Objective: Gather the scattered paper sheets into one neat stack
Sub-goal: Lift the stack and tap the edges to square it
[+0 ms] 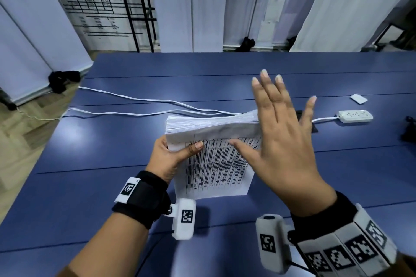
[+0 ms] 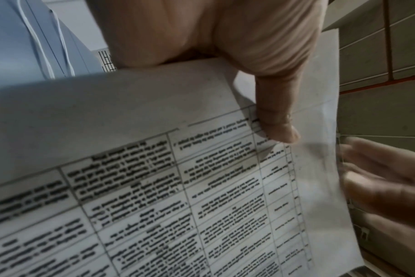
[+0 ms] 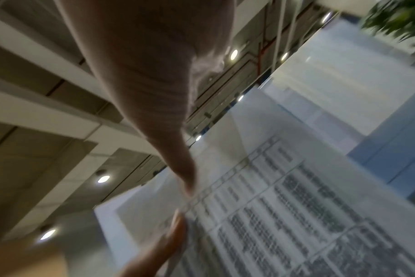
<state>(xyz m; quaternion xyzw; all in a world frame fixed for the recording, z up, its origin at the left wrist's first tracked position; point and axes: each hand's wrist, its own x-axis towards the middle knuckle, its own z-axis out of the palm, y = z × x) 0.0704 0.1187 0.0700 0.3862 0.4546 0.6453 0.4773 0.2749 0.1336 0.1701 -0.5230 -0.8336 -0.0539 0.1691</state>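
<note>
White paper, printed with dense tables, made up the stack [image 1: 213,155] that you had standing on its lower edge on the blue table [image 1: 315,182], tilted back toward you so the printed face looked up at your head. Your left hand [image 1: 173,159] gripped its left edge near the top corner, thumb [image 2: 277,120] pressed flat on the printed face and the other fingers curled out of sight behind the sheets. Your right hand [image 1: 283,141] was flat and spread, fingers straight and apart, holding nothing; it sat at the stack's right edge, palm turned toward the paper, with the thumb lying across the top sheet. Whether the palm was actually touching the edge I cannot tell, since the hand covered that side and the right wrist view was blurred. The stack's long axis ran from the table up toward its thick top edge, where the sheet ends showed fairly even. So the paper lay between your two hands, the left already clamping it and the right nearer the free side; the coming move looked like a sideways pat with that open palm against the right edge to square the sheets. A white power strip [image 1: 355,116] and its cables [image 1: 144,99] lay on the table behind.
</note>
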